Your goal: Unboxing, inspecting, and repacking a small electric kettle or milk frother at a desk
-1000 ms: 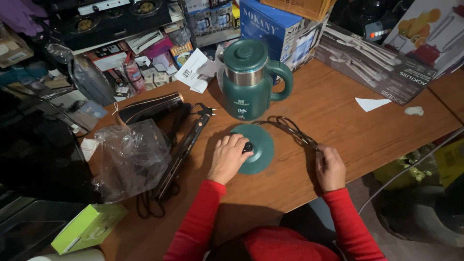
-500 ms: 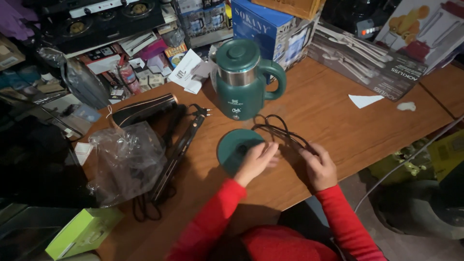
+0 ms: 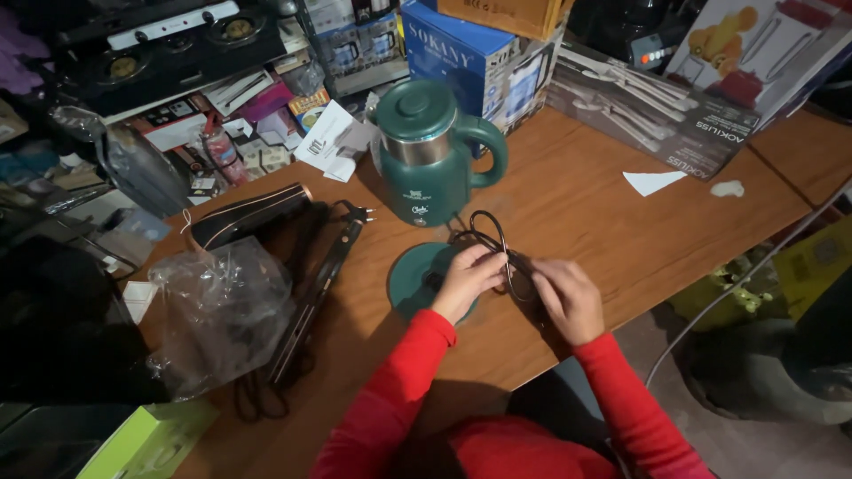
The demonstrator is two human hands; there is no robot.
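Black power cord (image 3: 497,244), gathered into loops, now sits between both hands beside the round green kettle base (image 3: 417,277) on the wooden bench (image 3: 568,195). A second ago the left hand (image 3: 466,282) pressed flat on that base; it has since closed on the cord with the right hand (image 3: 568,297), so coiling is underway. The green kettle (image 3: 430,151) stands behind, untouched.

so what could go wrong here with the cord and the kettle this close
1. The black cord loops right beside the green kettle; a hard tug by the hands could snag and tip it.
2. The cord runs to the green base, which could get dragged towards the table edge.
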